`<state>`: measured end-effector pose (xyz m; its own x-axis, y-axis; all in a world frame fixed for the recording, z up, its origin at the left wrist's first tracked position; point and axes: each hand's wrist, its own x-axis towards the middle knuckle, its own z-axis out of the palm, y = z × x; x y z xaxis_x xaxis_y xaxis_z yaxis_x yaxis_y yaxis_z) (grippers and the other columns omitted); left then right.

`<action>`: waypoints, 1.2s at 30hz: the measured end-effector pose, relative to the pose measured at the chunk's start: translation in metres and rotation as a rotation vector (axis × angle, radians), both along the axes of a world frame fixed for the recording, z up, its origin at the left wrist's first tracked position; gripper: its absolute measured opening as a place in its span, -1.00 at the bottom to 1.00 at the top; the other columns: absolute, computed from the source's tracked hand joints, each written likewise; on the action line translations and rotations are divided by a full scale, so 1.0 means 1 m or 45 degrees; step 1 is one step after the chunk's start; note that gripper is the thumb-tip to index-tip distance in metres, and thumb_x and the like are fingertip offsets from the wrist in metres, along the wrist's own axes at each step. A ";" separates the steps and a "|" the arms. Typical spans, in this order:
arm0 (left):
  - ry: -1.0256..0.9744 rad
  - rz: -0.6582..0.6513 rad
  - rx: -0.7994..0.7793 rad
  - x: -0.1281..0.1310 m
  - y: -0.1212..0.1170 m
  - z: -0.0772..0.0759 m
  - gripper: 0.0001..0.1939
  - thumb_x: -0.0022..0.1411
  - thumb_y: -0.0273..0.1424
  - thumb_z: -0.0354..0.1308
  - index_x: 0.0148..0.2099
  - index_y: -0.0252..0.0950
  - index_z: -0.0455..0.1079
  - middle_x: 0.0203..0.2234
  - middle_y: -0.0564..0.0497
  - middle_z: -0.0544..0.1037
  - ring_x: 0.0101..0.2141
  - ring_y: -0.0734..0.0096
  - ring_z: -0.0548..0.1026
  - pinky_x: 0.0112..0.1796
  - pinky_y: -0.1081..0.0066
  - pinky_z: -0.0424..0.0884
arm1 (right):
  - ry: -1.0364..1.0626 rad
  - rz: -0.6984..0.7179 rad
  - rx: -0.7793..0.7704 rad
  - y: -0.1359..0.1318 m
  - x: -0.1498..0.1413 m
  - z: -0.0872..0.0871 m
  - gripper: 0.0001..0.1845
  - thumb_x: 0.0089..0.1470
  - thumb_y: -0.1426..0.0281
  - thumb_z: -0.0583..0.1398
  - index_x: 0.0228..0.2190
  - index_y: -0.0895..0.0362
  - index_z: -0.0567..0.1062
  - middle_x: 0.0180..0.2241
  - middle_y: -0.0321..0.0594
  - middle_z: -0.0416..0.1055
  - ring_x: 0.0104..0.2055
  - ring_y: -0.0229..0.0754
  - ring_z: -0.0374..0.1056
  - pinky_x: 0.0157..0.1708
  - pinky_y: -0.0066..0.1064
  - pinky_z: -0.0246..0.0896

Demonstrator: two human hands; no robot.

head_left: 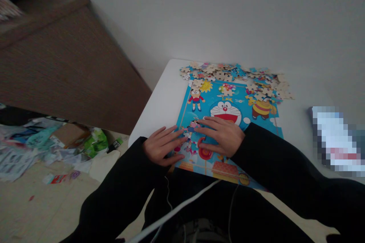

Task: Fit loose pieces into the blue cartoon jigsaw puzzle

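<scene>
- Both hands lie flat on a cartoon jigsaw puzzle board [228, 121] at the near edge of a white bench [159, 98]; neither grip closes on anything, fingers spread and extended, palms down.
- The left hand [162, 146] rests on the board's left edge, fingertips pointing right toward a small cartoon figure printed or pieced in there.
- The right hand [222, 134] covers the board's lower middle, its fingers [203, 121] reaching left so that the two sets of fingertips come close together, near a puzzle piece [193, 126] that seems to sit under them; whether it is seated or loose cannot be told.
- Judged from this pose, pressing a piece home calls for flat, even pressure with the fingertips while the other hand steadies the board, which overhangs the bench's near edge toward the lap.
- Loose jigsaw pieces [236, 76] lie heaped along the board's far edge, many face down, well apart from both hands.
- Black sleeves [285, 167] cover both forearms; a white cable [176, 210] crosses the lap.
- A brown wooden cabinet [62, 68] stands to the left; bags and paper litter [42, 144] lie on the floor below it.
</scene>
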<state>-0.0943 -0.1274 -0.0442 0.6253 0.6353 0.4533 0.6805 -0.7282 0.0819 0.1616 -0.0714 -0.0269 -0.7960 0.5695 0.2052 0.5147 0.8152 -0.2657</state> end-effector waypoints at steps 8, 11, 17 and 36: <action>-0.014 -0.128 -0.182 0.014 0.007 -0.009 -0.45 0.22 -0.14 0.06 0.10 -0.45 0.28 0.04 -0.27 0.37 0.12 0.13 0.26 0.06 0.24 0.32 | -0.236 -0.025 -0.141 0.009 0.007 0.004 -0.48 0.12 0.16 0.08 0.11 -0.03 0.27 0.19 -0.29 0.12 0.24 0.09 -0.02 0.12 0.16 -0.10; 0.008 -0.154 -0.190 0.021 0.012 0.002 -0.41 0.21 -0.08 0.03 0.09 -0.47 0.30 0.03 -0.30 0.38 0.08 0.11 0.32 0.04 0.24 0.34 | -0.271 -0.068 -0.121 0.014 0.013 0.005 -0.48 0.12 0.18 0.07 0.12 -0.02 0.27 0.18 -0.28 0.13 0.23 0.12 -0.02 0.11 0.17 -0.09; 0.171 -0.179 -0.115 0.020 0.060 0.034 -0.45 0.27 -0.04 -0.14 0.02 -0.36 0.37 -0.04 -0.21 0.46 -0.03 0.22 0.44 0.00 0.28 0.37 | -0.229 -0.099 -0.044 0.027 0.036 0.008 -0.49 0.08 0.19 0.12 0.06 0.06 0.36 0.13 -0.11 0.23 0.19 0.10 0.08 0.12 0.01 -0.01; -0.170 0.338 -0.466 0.065 0.245 0.010 -0.42 0.09 -0.13 0.11 0.11 -0.33 0.30 0.01 -0.11 0.42 0.00 0.19 0.37 0.04 0.27 0.25 | 0.034 -0.589 0.070 0.174 0.022 0.028 -0.60 0.14 0.39 0.04 0.01 0.15 0.38 0.01 -0.12 0.35 0.05 -0.07 0.21 0.04 -0.24 0.09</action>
<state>-0.0292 0.1177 -0.0338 0.3711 0.8984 0.2351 0.8055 -0.4373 0.3999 0.1839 0.1030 0.0007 -0.4551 0.8510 0.2621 0.8209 0.5150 -0.2466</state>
